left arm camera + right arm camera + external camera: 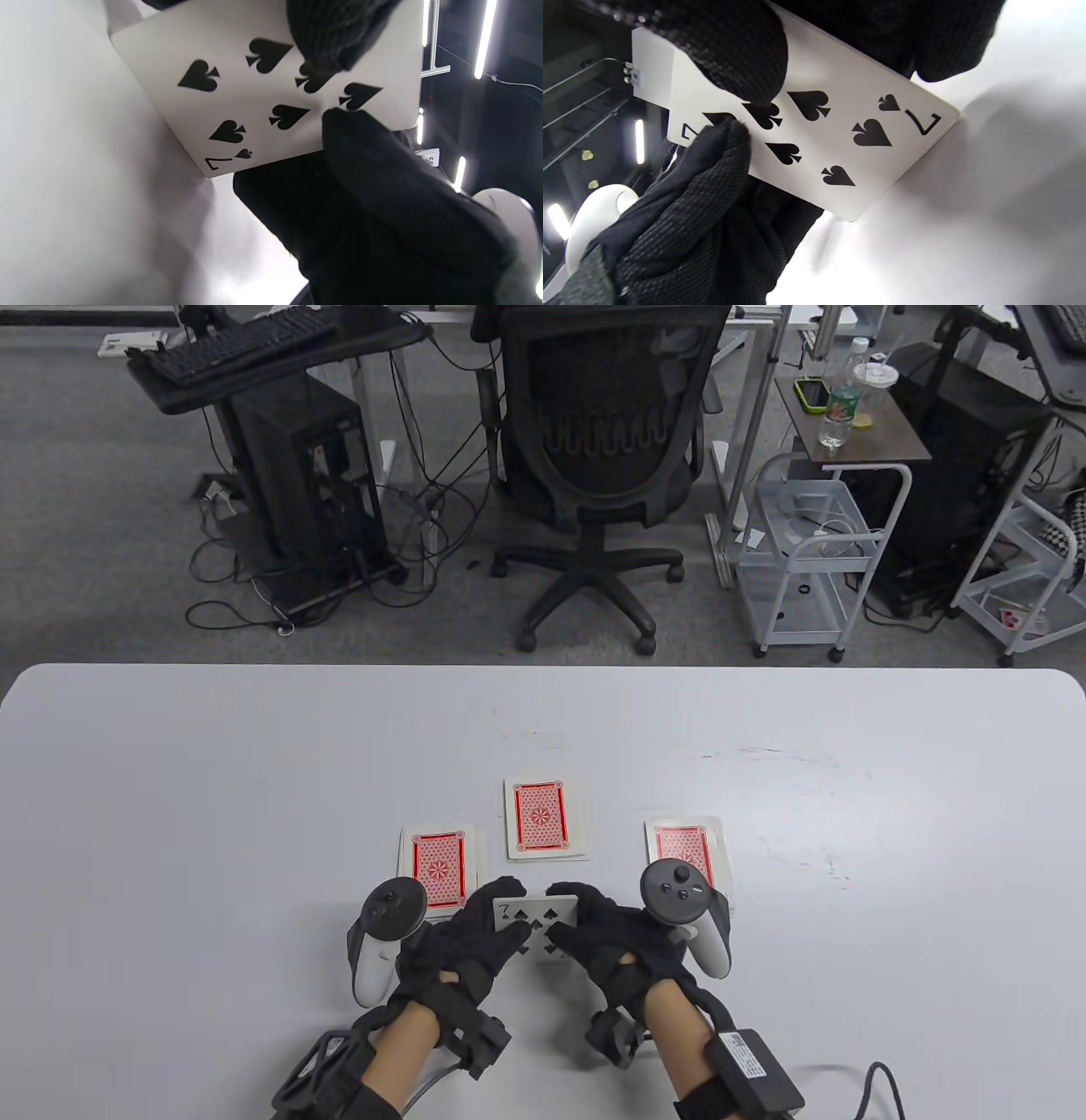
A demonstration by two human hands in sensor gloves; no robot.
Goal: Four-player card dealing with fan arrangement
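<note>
Both hands hold a face-up card packet (543, 909) just above the table near its front edge, with the seven of spades on top. My left hand (501, 918) grips its left end and my right hand (566, 918) its right end. The left wrist view shows the seven (254, 97) with a left fingertip (331, 34) on its face. The right wrist view shows the seven (831, 140) under a right fingertip (734, 51), with another card's edge behind it. Three red-backed piles lie face down: left (439, 869), centre (540, 817), right (683, 848).
The white table (254, 780) stretches far to the left, right and back of the piles. Beyond its far edge stand an office chair (607, 458), a computer tower (305, 475) and a white trolley (814, 551).
</note>
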